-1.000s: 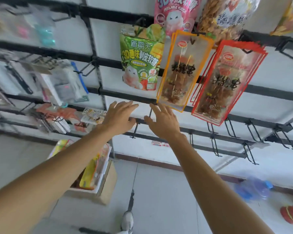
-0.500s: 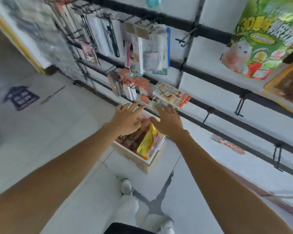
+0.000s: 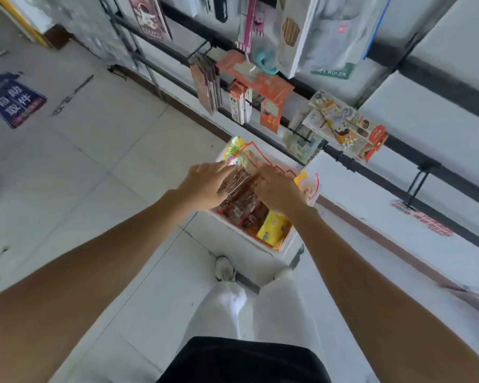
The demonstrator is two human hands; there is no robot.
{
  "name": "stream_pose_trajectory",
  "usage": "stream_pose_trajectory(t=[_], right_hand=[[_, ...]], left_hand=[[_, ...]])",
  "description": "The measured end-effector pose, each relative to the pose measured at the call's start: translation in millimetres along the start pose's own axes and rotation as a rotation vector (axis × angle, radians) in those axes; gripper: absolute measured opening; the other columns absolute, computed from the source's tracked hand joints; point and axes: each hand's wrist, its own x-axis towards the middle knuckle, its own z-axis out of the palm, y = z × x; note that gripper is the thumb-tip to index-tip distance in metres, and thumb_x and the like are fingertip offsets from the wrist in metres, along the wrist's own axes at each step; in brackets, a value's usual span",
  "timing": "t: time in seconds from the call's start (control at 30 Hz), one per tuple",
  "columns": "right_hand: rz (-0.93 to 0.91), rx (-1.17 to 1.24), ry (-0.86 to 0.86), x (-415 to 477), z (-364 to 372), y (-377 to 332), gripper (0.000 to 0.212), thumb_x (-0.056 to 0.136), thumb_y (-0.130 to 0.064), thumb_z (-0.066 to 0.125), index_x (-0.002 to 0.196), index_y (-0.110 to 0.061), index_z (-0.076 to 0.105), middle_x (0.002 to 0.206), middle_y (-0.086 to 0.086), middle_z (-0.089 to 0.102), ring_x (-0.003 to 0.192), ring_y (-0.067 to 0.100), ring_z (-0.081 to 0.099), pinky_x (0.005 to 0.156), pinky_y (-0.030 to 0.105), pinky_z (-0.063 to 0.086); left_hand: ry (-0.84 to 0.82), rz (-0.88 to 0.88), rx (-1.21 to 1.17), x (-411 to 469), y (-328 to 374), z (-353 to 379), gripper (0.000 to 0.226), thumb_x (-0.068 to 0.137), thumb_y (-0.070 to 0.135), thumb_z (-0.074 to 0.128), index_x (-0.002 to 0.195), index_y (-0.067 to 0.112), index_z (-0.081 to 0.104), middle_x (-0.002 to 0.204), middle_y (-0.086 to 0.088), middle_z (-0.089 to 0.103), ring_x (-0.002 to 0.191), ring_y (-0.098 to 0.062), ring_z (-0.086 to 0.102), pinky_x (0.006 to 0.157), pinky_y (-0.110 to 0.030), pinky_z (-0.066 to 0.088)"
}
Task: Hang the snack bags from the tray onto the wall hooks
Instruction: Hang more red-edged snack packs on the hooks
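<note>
Both arms have dropped from the rail height of a second ago, and the view has tipped down with them, so the white foam tray (image 3: 249, 239) on the pale tiled floor (image 3: 108, 167) now sits right under the hands. It stands hard against the foot of the wall, just ahead of the person's white shoes (image 3: 224, 268).

Inside the tray lie the snack bags. Clear, red-edged bags of dark red-brown snack (image 3: 244, 201) fill the middle, a yellow bag (image 3: 274, 225) stands at the near right corner, and a green and yellow bag (image 3: 234, 147) pokes up at the far end.

Left hand (image 3: 205, 186) and right hand (image 3: 281, 193) are close together but not touching, both down on the clear bags. On the left hand the fingers (image 3: 227, 175) bend over the top bag; with the blur I cannot tell whether they pinch it. Its partner on the right lies flatter, fingers stretched out across the red-edged plastic and resting on it.

Up on the wall, black rails (image 3: 468, 186) run along the white panels. One bare black wire hook (image 3: 418, 186) hangs to the right of the tray. Further left the hooks carry orange card packs (image 3: 271, 114) and a fan of small cartoon-printed packets (image 3: 343, 125). A blue sticker (image 3: 14, 100) is stuck to the floor far off to the left.
</note>
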Motion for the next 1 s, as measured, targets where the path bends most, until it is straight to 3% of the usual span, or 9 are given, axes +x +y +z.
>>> stream_pose_trajectory(t=[0.13, 0.23, 0.3, 0.43, 0.57, 0.67, 0.73, 0.9, 1.0], right_hand=[[0.061, 0.106, -0.11, 48, 34, 0, 0.062, 0.096, -0.034, 0.052, 0.154, -0.028, 0.031, 0.143, 0.006, 0.054, 0.124, 0.029, 0.055, 0.097, 0.039, 0.049], [0.116, 0.222, -0.181, 80, 69, 5, 0.059, 0.098, -0.029, 0.054, 0.152, -0.021, 0.035, 0.107, 0.005, 0.067, 0.073, 0.021, 0.065, 0.069, 0.036, 0.052], [0.146, 0.267, -0.218, 98, 89, 11, 0.057, 0.098, -0.028, 0.054, 0.151, -0.019, 0.036, 0.123, 0.01, 0.064, 0.068, 0.021, 0.062, 0.068, 0.038, 0.052], [0.171, 0.33, -0.208, 124, 118, 30, 0.053, 0.1, -0.029, 0.051, 0.15, -0.019, 0.039, 0.129, 0.01, 0.062, 0.085, 0.027, 0.068, 0.078, 0.043, 0.056], [0.177, 0.325, -0.174, 131, 141, 58, 0.049, 0.099, -0.032, 0.052, 0.147, -0.022, 0.043, 0.136, 0.007, 0.059, 0.112, 0.023, 0.063, 0.091, 0.038, 0.052], [0.154, 0.324, -0.189, 131, 148, 77, 0.046, 0.101, -0.03, 0.052, 0.146, -0.021, 0.045, 0.136, 0.004, 0.06, 0.099, 0.017, 0.067, 0.077, 0.023, 0.051], [0.157, 0.35, -0.151, 133, 148, 83, 0.046, 0.101, -0.03, 0.052, 0.145, -0.019, 0.046, 0.139, 0.0, 0.058, 0.114, 0.016, 0.062, 0.084, 0.021, 0.047], [0.161, 0.463, -0.128, 137, 150, 78, 0.044, 0.099, -0.029, 0.054, 0.143, -0.024, 0.048, 0.139, -0.004, 0.058, 0.116, 0.008, 0.056, 0.098, 0.033, 0.049], [0.154, 0.502, -0.104, 139, 148, 68, 0.046, 0.097, -0.032, 0.055, 0.142, -0.027, 0.048, 0.138, -0.006, 0.058, 0.115, 0.009, 0.058, 0.091, 0.033, 0.054]], left_hand=[[-0.05, -0.045, -0.127, 22, -29, 34, 0.072, 0.091, 0.024, 0.059, 0.155, 0.027, 0.026, 0.154, -0.004, 0.038, 0.13, -0.028, 0.047, 0.11, -0.048, 0.034], [-0.069, -0.085, -0.21, 43, -49, 62, 0.071, 0.09, 0.019, 0.06, 0.154, 0.025, 0.028, 0.154, -0.004, 0.039, 0.123, -0.028, 0.052, 0.102, -0.045, 0.041], [-0.08, -0.106, -0.255, 59, -57, 80, 0.07, 0.091, 0.015, 0.059, 0.153, 0.025, 0.029, 0.155, -0.004, 0.037, 0.129, -0.027, 0.048, 0.106, -0.046, 0.04], [-0.071, -0.145, -0.356, 100, -63, 112, 0.07, 0.093, 0.012, 0.058, 0.154, 0.026, 0.027, 0.157, -0.004, 0.035, 0.136, -0.025, 0.042, 0.111, -0.042, 0.037], [-0.017, -0.206, -0.454, 133, -54, 139, 0.077, 0.09, 0.008, 0.062, 0.155, 0.023, 0.024, 0.151, -0.009, 0.043, 0.105, -0.027, 0.062, 0.087, -0.035, 0.048], [0.086, -0.194, -0.274, 144, -53, 160, 0.082, 0.085, 0.007, 0.066, 0.154, 0.018, 0.024, 0.155, -0.012, 0.032, 0.13, -0.035, 0.046, 0.105, -0.043, 0.041], [0.142, -0.239, -0.262, 148, -54, 168, 0.079, 0.085, 0.008, 0.066, 0.153, 0.015, 0.027, 0.15, -0.015, 0.038, 0.131, -0.034, 0.044, 0.108, -0.042, 0.038], [0.193, -0.383, -0.496, 150, -53, 170, 0.024, 0.09, 0.004, 0.056, 0.11, 0.015, 0.063, 0.1, -0.001, 0.063, 0.092, -0.023, 0.061, 0.074, -0.032, 0.046], [0.17, -0.465, -0.63, 146, -55, 166, 0.016, 0.095, 0.011, 0.057, 0.101, 0.015, 0.071, 0.1, 0.005, 0.064, 0.089, -0.016, 0.057, 0.075, -0.025, 0.036]])
